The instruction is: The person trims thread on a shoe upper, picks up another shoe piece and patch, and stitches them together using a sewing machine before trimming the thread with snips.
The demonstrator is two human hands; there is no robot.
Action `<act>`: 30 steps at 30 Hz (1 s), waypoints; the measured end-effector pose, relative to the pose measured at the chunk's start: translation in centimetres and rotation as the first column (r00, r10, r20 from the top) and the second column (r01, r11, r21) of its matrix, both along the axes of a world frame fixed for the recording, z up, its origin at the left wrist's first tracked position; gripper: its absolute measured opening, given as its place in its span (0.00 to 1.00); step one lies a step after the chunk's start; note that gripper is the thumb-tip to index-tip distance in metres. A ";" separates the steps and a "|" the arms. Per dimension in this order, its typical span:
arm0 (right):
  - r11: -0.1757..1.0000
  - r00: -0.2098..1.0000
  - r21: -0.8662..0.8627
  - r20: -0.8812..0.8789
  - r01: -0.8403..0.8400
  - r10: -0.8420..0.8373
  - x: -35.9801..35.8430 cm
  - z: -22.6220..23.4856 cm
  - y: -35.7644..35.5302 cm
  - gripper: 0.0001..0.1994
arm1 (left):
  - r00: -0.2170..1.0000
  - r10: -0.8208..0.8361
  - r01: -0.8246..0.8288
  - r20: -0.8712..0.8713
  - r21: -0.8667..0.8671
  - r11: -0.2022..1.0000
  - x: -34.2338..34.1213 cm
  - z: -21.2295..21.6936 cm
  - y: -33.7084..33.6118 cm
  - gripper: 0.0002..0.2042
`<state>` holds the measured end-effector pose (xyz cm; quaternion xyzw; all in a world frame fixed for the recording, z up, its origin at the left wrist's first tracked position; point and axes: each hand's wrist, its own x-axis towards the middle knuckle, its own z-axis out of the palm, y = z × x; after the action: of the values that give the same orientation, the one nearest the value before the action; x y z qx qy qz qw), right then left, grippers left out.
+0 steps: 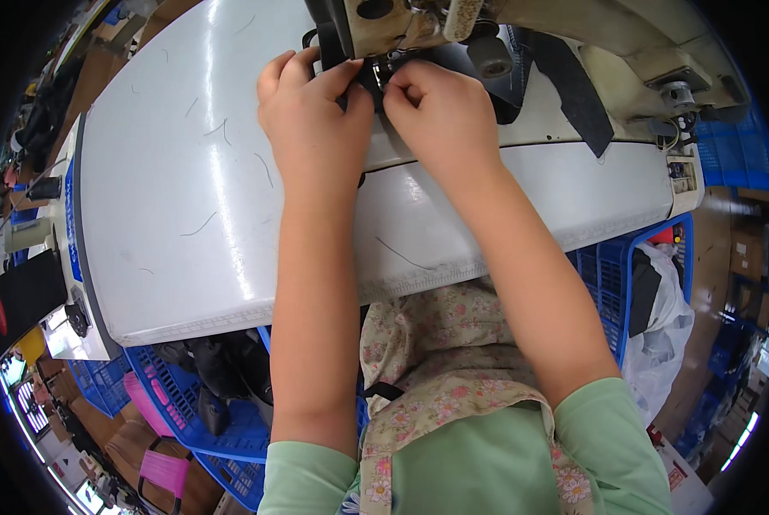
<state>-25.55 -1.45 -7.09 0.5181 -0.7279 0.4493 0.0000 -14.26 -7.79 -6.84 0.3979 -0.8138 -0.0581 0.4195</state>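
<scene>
Both my hands are at the needle area of a sewing machine (419, 33). My left hand (317, 116) is closed on a black fabric piece (365, 86), with thumb and forefinger at its edge just left of the presser foot (382, 72). A dark strap-like strip (331, 43) rises behind its fingers. Close against the right side of the foot, my right hand (443, 112) is closed in a pinch. Its fingertips hide whatever lies between them. More dark material (511, 86) with a stitched edge spreads behind that hand.
Loose thread ends lie on the white machine table (170, 189). A dark fabric strip (577, 94) hangs across the bed at right. Below the table stand a blue basket (221, 438) with black pieces at left and another blue basket (603, 279) with plastic bags (663, 326) at right.
</scene>
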 end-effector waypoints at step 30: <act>1.000 0.999 -0.004 0.032 0.026 -0.026 0.3 -0.2 0.0 0.06 | 1.000 -0.006 0.009 -0.015 0.178 0.984 0.0 0.4 0.4 0.12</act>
<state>-25.24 -1.44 -7.28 0.5016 -0.7334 0.4589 -0.0046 -14.28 -7.35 -6.43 0.4302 -0.8039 -0.1349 0.3880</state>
